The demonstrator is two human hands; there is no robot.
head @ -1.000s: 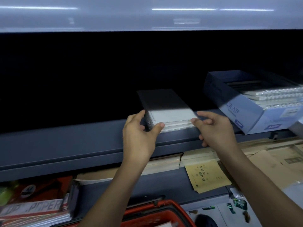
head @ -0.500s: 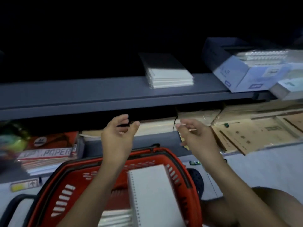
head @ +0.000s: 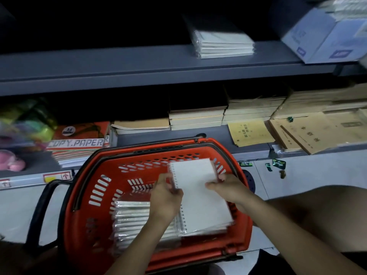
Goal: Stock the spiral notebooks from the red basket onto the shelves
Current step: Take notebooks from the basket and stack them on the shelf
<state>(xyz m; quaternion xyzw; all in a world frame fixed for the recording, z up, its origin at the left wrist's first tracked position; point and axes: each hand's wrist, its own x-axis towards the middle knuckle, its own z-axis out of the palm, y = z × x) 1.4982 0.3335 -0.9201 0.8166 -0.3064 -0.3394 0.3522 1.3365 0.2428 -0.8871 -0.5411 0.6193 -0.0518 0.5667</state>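
red basket (head: 95,195): on the floor below the shelves, notebook packs inside
white spiral notebook (head: 193,175): over the basket
left hand (head: 165,197): grip pinching its spiral edge
right hand (head: 231,188): grip holding the right edge
shelf (head: 119,64): one notebook stack (head: 222,43) there

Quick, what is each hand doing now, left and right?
Left hand: grips the spiral notebook at its coil edge.
Right hand: grips the same notebook's other edge.

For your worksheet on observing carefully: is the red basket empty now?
No: wrapped notebook packs lie inside the red basket, and both hands hold another notebook there.
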